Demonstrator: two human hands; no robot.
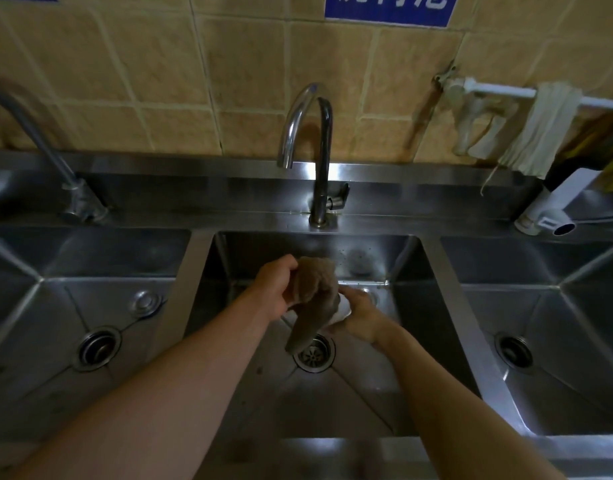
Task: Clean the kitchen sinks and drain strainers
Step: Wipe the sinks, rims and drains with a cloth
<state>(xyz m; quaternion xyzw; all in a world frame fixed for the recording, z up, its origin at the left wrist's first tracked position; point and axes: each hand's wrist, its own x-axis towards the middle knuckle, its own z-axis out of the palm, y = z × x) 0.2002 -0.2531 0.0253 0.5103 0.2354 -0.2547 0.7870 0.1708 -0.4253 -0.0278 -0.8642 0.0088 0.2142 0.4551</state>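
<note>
Hands over middle sink (433, 306), a steel square basin with creased floor. Left hand (275, 289) clenched on brown rag (312, 299), limp, nubby, its tail hanging above round slotted drain (314, 353). Right hand (358, 315) grasps a small pale object (343, 310), partly rag-covered; identity unclear. Curved chrome tap (307, 133) behind.

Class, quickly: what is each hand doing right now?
Left hand: closed, gripping the brown cloth.
Right hand: closed around a pale object, mostly hidden; likely a drain strainer.
</note>
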